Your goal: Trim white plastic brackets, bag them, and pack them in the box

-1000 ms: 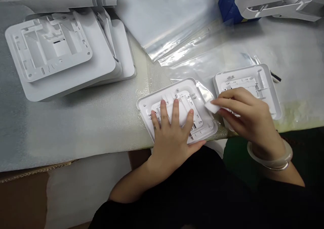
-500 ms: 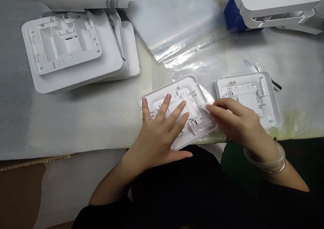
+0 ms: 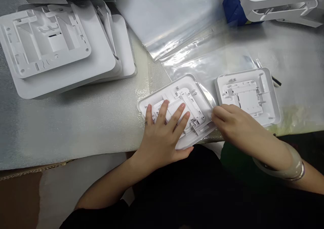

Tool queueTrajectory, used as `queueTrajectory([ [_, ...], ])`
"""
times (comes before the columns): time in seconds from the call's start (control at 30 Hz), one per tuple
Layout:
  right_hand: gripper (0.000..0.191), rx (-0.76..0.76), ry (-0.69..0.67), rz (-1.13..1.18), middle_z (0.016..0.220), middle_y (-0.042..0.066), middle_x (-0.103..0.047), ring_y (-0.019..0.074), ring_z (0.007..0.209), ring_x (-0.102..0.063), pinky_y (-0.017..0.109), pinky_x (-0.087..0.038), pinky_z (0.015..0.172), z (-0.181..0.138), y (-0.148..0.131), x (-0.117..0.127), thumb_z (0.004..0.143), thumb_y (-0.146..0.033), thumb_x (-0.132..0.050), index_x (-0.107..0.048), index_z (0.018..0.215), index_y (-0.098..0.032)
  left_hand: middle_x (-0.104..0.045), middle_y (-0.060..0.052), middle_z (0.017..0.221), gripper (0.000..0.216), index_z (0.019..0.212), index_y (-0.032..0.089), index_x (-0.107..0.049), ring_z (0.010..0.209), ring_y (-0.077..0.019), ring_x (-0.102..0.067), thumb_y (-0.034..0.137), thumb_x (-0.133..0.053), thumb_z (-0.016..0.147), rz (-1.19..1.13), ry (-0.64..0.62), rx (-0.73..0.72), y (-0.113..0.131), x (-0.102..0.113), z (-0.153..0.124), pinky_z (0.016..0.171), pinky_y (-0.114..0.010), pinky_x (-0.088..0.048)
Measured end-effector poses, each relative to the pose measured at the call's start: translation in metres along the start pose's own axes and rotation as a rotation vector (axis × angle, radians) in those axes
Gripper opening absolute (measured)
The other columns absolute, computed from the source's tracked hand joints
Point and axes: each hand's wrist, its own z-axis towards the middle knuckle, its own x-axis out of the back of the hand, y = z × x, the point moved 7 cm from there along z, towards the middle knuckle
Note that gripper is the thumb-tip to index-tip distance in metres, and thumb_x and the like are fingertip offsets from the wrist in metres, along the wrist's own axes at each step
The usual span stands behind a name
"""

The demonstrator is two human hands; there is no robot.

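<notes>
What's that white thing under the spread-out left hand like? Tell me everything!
The white shell looks like smooth plastic: a shallow tray with rounded corners, a raised rim, and small posts, ribs and slots inside. It lies open side up, slanted, near the front edge of the table. The left hand rests flat across it, hiding some of it. The right hand is curled at its right edge.

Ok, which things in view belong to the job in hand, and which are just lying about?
Seemingly in use:
white rectangular plastic housing, left hand spread on it, right hand at its edge

Apparently just lying about:
similar white rectangular plastic housing, right
stacked white plastic parts, upper left
clear plastic sheets
boxy blue object
thin black stick
</notes>
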Motion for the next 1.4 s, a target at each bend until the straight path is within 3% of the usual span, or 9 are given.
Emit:
queueTrajectory([
  [0.17, 0.009, -0.082, 0.188, 0.336, 0.092, 0.006, -0.060, 0.0169, 0.077, -0.058, 0.031, -0.049, 0.066, -0.020, 0.024, 0.020, 0.093, -0.012, -0.056, -0.061, 0.098, -0.017, -0.044, -0.008, 0.153, 0.075, 0.141, 0.019, -0.050, 0.142, -0.0459, -0.033, 0.066, -0.057, 0.082, -0.007, 0.015, -0.005, -0.002, 0.001, 0.000, 0.117, -0.067, -0.014],
  [0.3, 0.024, -0.238, 0.479, 0.259, 0.106, 0.006, -0.067, 0.0214, 0.096, -0.066, 0.034, -0.054, 0.081, -0.032, 0.040, 0.045, 0.088, -0.011, -0.066, -0.064, 0.109, -0.022, -0.046, -0.010, 0.152, 0.076, 0.140, 0.019, -0.051, 0.140, -0.0477, -0.035, 0.067, -0.058, 0.082, -0.002, 0.057, 0.021, -0.001, 0.002, -0.001, 0.115, -0.068, -0.018],
  [0.47, 0.042, -0.244, 0.556, 0.277, 0.116, 0.008, -0.067, 0.0234, 0.104, -0.066, 0.037, -0.057, 0.086, -0.031, 0.040, 0.043, 0.085, -0.008, -0.068, -0.062, 0.123, -0.023, -0.044, -0.019, 0.151, 0.068, 0.142, 0.009, -0.047, 0.140, -0.0523, -0.033, 0.054, -0.052, 0.092, 0.085, 0.140, 0.239, 0.008, 0.000, -0.005, 0.102, -0.065, -0.029],
  [0.57, 0.044, -0.217, 0.553, 0.292, 0.123, 0.011, -0.064, 0.0249, 0.110, -0.064, 0.039, -0.057, 0.089, -0.028, 0.038, 0.037, 0.085, -0.009, -0.067, -0.062, 0.127, -0.021, -0.038, -0.022, 0.154, 0.057, 0.147, 0.007, -0.040, 0.145, -0.0509, -0.023, 0.033, -0.047, 0.096, 0.076, 0.158, 0.343, 0.014, 0.002, -0.011, 0.096, -0.061, -0.032],
  [0.67, 0.040, -0.229, 0.537, 0.296, 0.122, 0.010, -0.065, 0.0246, 0.109, -0.065, 0.040, -0.056, 0.091, -0.027, 0.040, 0.034, 0.086, -0.010, -0.066, -0.064, 0.124, -0.021, -0.026, -0.022, 0.159, 0.060, 0.153, 0.013, -0.030, 0.150, -0.0450, -0.007, 0.029, -0.045, 0.098, -0.032, 0.190, 0.310, 0.014, 0.016, -0.019, 0.103, -0.062, -0.028],
  [0.8, 0.044, -0.266, 0.557, 0.259, 0.115, 0.008, -0.068, 0.0234, 0.100, -0.067, 0.040, -0.057, 0.087, -0.030, 0.044, 0.036, 0.086, -0.008, -0.065, -0.062, 0.128, -0.022, -0.031, -0.018, 0.159, 0.079, 0.157, 0.020, -0.021, 0.152, -0.0411, -0.005, 0.053, -0.054, 0.093, -0.062, 0.161, 0.061, 0.002, 0.036, -0.021, 0.115, -0.070, -0.003],
  [1.0, 0.040, -0.205, 0.538, 0.231, 0.115, 0.011, -0.066, 0.0227, 0.102, -0.066, 0.037, -0.056, 0.090, -0.023, 0.036, 0.035, 0.087, -0.010, -0.064, -0.060, 0.126, -0.018, -0.036, -0.014, 0.157, 0.094, 0.150, 0.029, -0.038, 0.149, -0.0475, -0.015, 0.085, -0.050, 0.076, 0.042, -0.007, -0.127, -0.030, 0.024, -0.006, 0.110, -0.077, 0.011],
  [1.23, 0.030, -0.137, 0.427, 0.149, 0.110, 0.011, -0.062, 0.0218, 0.099, -0.061, 0.036, -0.055, 0.081, 0.001, 0.023, 0.019, 0.093, -0.013, -0.057, -0.056, 0.122, -0.020, -0.035, -0.011, 0.158, 0.092, 0.150, 0.029, -0.041, 0.148, -0.0469, -0.020, 0.086, -0.046, 0.077, 0.025, -0.102, -0.114, -0.028, 0.010, -0.003, 0.111, -0.070, -0.015],
  [1.4, 0.018, -0.269, 0.333, 0.132, 0.102, 0.011, -0.059, 0.0234, 0.090, -0.056, 0.039, -0.051, 0.075, 0.012, 0.026, 0.004, 0.096, -0.017, -0.048, -0.059, 0.111, -0.021, -0.035, -0.012, 0.158, 0.090, 0.148, 0.029, -0.044, 0.145, -0.0479, -0.026, 0.086, -0.043, 0.079, 0.075, -0.099, -0.062, -0.021, 0.009, -0.004, 0.100, -0.062, -0.030],
])
